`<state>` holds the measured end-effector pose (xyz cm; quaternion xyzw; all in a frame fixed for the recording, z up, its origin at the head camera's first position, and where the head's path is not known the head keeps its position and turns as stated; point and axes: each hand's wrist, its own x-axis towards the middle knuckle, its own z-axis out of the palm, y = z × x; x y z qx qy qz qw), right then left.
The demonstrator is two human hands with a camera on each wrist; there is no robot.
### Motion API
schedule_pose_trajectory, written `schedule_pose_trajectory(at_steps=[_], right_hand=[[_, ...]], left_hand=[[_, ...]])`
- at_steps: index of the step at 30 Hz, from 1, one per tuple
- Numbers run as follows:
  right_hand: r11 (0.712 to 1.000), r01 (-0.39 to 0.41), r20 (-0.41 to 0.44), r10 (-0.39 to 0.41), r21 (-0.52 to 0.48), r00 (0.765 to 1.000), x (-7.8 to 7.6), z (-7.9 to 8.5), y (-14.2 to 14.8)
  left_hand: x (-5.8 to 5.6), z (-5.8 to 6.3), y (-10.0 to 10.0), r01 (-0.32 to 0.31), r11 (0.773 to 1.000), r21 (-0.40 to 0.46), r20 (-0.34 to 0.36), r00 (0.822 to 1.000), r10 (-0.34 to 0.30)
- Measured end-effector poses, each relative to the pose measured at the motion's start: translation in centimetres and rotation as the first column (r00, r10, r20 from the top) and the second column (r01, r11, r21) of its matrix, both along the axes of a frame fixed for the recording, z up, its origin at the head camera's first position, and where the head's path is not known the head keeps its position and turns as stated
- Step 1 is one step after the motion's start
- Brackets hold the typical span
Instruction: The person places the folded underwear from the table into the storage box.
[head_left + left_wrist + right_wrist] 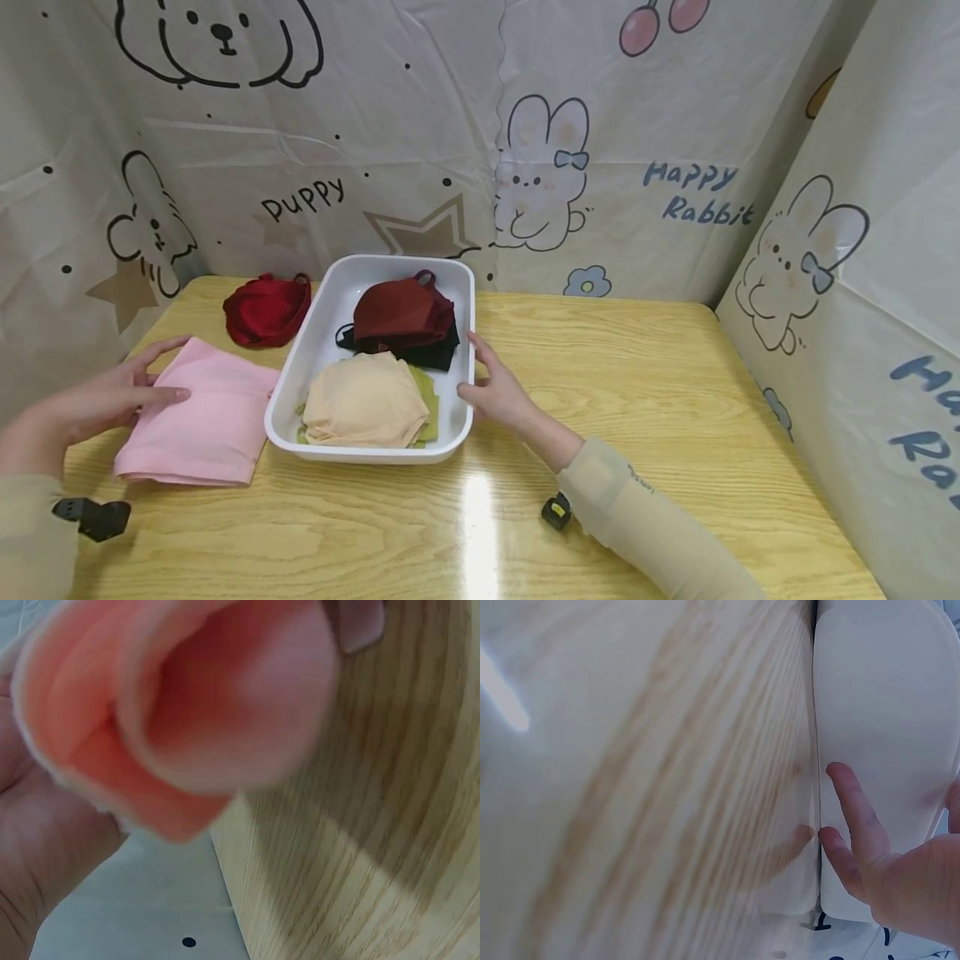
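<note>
My left hand [112, 398] grips a folded pink garment [213, 417] by its left side, thumb lying on top. In the left wrist view, the garment's [225, 705] curled, layered edge shows beside the palm. At the white plastic bin [371, 456], my right hand [502, 393] holds the right wall, thumb over the rim. Two of its fingers [859, 817] lie spread along the bin's outer wall in the right wrist view. Inside the bin, a folded beige garment [363, 400] lies over a green one [427, 408]; behind them, a dark red garment [397, 312] with a strap loop rests on a black one [438, 357].
A bright red garment [267, 310] lies on the wooden table [600, 375], left of the bin. Cartoon-printed cloth [420, 125] hangs behind and along both sides. Small black devices sit near each wrist, one at the left sleeve [93, 518].
</note>
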<state>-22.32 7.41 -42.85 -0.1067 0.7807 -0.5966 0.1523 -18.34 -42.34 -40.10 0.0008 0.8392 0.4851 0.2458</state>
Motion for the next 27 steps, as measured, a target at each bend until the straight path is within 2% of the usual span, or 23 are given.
schedule_pose_trajectory(at_steps=[3, 7, 11, 16, 21, 27], right_hand=[[1.0, -0.004, 0.011, 0.005, -0.014, 1.0, 0.0, 0.0, 0.0], [0.999, -0.018, 0.03, 0.019, -0.03, 0.999, -0.1, 0.1, 0.0], [0.999, -0.038, 0.044, 0.039, -0.019, 0.998, 0.6, 1.6, 0.1], [0.999, -0.041, 0.039, 0.041, 0.001, 0.998, 1.6, 3.2, 0.0], [0.999, -0.046, 0.039, 0.047, -0.016, 0.998, 1.6, 3.0, 0.0], [0.998, -0.051, 0.033, 0.052, -0.021, 0.998, 1.5, 3.1, 0.0]], left_hand=[[0.0, 0.0, -0.1, 0.005, 0.997, 0.075, -0.033, 0.999, -0.003], [0.0, 0.1, -0.1, 0.058, 0.99, 0.13, -0.083, 0.995, -0.048], [0.1, 0.1, 0.0, 0.103, 0.984, 0.143, -0.126, 0.988, -0.085], [0.1, 0.2, 0.0, 0.094, 0.988, 0.121, -0.161, 0.984, -0.074], [-0.1, 0.8, 0.1, 0.067, 0.992, 0.106, -0.183, 0.982, -0.046], [-0.1, 1.6, 0.2, 0.056, 0.988, 0.142, -0.227, 0.974, -0.023]])
